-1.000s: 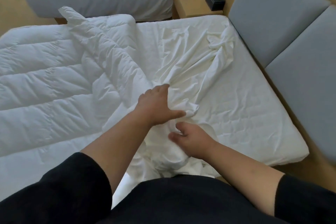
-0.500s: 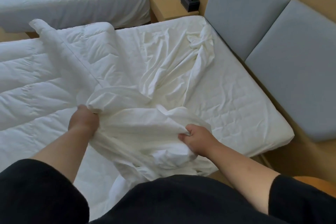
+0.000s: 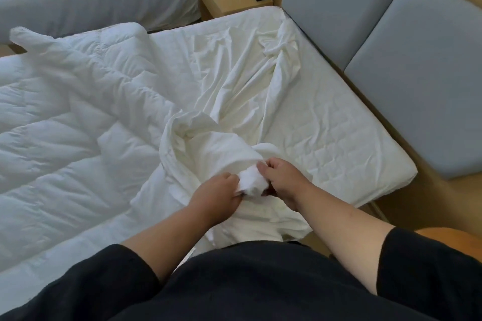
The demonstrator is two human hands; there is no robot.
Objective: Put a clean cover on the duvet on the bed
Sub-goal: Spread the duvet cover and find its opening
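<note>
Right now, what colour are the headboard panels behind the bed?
Grey-blue headboard panels, plain, seen in the head view.

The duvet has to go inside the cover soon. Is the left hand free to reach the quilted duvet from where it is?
Probably not yet: the left hand grips bunched cover with the right hand. The duvet lies close on its side, nothing between.

Black short sleeves (image 3: 427,271), black top
</note>
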